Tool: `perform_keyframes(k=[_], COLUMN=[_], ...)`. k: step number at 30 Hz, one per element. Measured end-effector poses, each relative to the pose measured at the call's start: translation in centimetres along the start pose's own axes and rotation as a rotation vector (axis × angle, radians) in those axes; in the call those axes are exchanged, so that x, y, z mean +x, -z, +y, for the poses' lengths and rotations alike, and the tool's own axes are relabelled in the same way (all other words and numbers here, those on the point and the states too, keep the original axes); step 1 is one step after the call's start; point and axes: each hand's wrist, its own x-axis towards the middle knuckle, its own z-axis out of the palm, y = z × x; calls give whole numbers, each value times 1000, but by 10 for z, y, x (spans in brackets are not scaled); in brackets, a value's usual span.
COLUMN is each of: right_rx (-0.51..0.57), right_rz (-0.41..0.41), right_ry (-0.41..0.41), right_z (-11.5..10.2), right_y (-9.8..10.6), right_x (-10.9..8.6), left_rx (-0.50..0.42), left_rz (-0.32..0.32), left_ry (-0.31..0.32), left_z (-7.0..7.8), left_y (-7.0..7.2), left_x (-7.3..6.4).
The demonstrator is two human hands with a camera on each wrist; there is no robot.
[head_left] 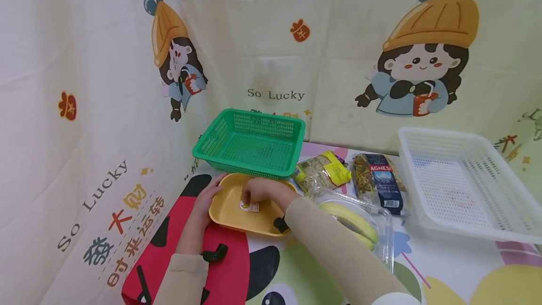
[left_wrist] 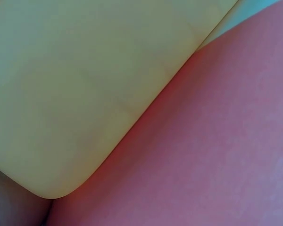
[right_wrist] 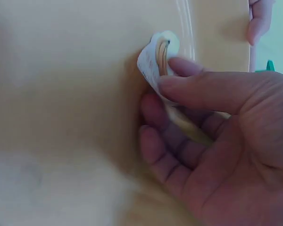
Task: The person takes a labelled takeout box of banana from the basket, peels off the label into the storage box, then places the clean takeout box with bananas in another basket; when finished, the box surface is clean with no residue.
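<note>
We saw a yellow tray (head_left: 237,213) on the table (head_left: 457,267), just in front of a green basket (head_left: 251,142). The right hand (head_left: 260,191) was inside the tray. Its thumb and fingers (right_wrist: 179,92) pinched a small white sticker (head_left: 249,206) that lay on the tray floor. In the right wrist view the sticker (right_wrist: 153,63) was curled up at one edge, with the thumb on top of it and a finger under it. The left hand (head_left: 208,197) was at the left edge of the tray and touched its rim. From the head view we could not tell if its fingers were curled round the rim or just lay flat on it. The left wrist view showed only the tray's (left_wrist: 85,94) rounded corner close up, over a red part of the table cover (left_wrist: 217,155). To the right of the tray lay a clear box with bananas (head_left: 353,222) in it. It was just beside the right arm. Behind the bananas lay two bags of pasta, one with a yellow label (head_left: 323,173) and one with a dark blue label (head_left: 378,182), side by side. A white basket (head_left: 461,182) stood at the far right, just beside the blue bag. A cloth with cartoon girls (head_left: 417,60) hung behind it all.
</note>
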Motion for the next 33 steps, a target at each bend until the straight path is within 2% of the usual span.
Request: perform_keyframes(k=[5, 12, 16, 19, 23, 26, 29, 31, 33], right_rx=[-47, -26, -74, -97, -16, 75, 122, 138, 150], right_rz=[-34, -33, -33, -44, -77, -70, -3, 58, 127], right_ry=[-35, -111, -89, -60, -19, 10, 30, 36, 30], right_z=[7, 10, 11, 9, 6, 7, 17, 29, 43], right_y=[-2, -5, -3, 3, 21, 39, 56, 64, 67], right_x=[-5, -12, -16, -26, -55, -87, -121, -145, -170], left_rx=[0, -10, -6, 12, 54, 238, 504, 631, 686], left_rz=[13, -1, 5, 44, 107, 187, 279, 310, 291], left_ry=[6, 7, 7, 9, -5, -24, -73, -131, -211], left_z=[-2, -4, -4, -2, 4, 13, 24, 32, 39], left_y=[-1, -5, -7, -6, -3, -1, -7, -19, -39], left_x=[1, 2, 1, -1, -5, -11, -21, -28, -36])
